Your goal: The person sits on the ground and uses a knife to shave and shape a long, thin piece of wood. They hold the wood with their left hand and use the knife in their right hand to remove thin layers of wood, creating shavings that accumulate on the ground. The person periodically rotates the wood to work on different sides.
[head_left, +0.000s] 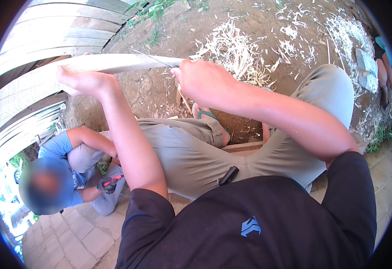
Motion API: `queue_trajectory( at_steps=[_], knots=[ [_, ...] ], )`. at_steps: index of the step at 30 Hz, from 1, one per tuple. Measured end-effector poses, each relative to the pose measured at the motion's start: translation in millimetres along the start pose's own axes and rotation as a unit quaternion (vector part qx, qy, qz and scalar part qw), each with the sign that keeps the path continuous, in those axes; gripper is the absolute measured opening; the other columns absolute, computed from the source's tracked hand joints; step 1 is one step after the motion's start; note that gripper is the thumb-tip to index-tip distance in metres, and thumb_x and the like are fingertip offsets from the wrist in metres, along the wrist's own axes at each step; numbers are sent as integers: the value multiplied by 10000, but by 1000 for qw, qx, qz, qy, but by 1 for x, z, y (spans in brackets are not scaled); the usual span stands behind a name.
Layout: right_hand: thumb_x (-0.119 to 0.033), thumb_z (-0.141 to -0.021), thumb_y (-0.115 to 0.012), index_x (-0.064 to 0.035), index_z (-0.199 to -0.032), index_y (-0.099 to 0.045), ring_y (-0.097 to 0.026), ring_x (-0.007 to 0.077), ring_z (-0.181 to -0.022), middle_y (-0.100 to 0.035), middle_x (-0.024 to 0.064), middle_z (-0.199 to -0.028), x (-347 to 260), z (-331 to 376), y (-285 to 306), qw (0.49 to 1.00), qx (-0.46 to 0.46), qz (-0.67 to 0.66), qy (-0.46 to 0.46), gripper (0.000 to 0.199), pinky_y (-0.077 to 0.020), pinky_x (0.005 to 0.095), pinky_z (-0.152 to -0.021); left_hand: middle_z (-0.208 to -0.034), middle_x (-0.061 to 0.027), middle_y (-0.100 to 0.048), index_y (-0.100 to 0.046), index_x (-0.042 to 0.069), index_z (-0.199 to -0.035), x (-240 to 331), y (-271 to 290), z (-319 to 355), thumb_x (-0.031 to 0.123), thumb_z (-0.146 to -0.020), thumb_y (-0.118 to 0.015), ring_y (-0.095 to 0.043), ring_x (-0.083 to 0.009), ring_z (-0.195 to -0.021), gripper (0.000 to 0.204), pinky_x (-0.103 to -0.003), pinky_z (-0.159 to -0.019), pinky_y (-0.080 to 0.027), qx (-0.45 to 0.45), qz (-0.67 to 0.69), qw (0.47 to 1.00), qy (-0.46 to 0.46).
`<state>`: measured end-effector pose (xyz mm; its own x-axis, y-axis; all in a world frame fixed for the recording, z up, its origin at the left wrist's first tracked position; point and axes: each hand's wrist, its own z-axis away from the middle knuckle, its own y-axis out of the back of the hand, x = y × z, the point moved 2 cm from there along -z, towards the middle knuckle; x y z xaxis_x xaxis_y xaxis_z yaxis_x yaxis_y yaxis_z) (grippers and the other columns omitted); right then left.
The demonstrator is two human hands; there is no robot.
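My left hand [86,83] is closed around a long pale strip of wood [119,62], with a fingertip showing past its far edge. The strip stretches across in front of me and off to the left, where it bends with the lens. In my closed right hand [200,77] is a knife, its handle mostly hidden by the fingers. Its thin blade [154,58] points left and lies over the strip near its right end. Whether the edge is cutting in cannot be told.
Pale shavings [234,47] cover the dirt ahead, beyond my sandalled foot [207,114]. At left a co-worker crouches, a gloved hand [108,184] holding a red tool [114,180]. Pale boards [70,22] stand at the upper left. Another person's leg [381,74] shows at the right edge.
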<state>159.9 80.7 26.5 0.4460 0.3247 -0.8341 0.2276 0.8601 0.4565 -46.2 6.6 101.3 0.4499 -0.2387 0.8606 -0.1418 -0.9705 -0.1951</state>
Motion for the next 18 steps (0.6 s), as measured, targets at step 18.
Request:
queue_trajectory(
  at_steps=[18],
  knots=[
    [-351, -1035, -317, 36, -996, -644, -663, 329, -771, -667, 171, -831, 76, -40, 6, 991, -22, -51, -123, 508, -509, 469, -748, -992, -138, -602, -522, 12, -1131, 17, -9, -14, 552, -856, -481, -617, -285, -807, 608, -460, -761, -486, -293, 196, 935, 25]
  ],
)
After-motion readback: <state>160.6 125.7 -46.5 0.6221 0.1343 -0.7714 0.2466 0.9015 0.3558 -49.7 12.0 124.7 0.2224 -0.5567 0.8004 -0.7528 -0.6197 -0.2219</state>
